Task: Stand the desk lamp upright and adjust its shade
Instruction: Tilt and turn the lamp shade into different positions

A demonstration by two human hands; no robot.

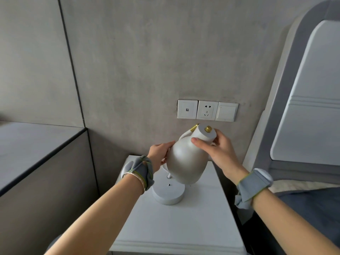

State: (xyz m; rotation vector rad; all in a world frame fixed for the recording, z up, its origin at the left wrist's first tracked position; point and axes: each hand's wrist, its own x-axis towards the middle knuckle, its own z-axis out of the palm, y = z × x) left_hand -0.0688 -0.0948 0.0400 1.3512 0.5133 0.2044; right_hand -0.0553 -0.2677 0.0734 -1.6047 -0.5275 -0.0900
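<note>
The desk lamp stands on its round grey base (168, 193) on the white bedside table (176, 227). Its bell-shaped beige shade (185, 162) tilts with the wide mouth down toward me and the narrow neck, capped by a brass nut (208, 128), up near the wall. My left hand (159, 153) presses on the shade's left side. My right hand (219, 150) wraps around the neck from the right, thumb across the front. The thin stem between base and shade is mostly hidden behind the shade.
A white panel with a socket and switches (207, 110) sits on the grey wall just above the lamp. A padded headboard (303, 89) and bed rise at the right. A grey ledge (36, 142) runs along the left.
</note>
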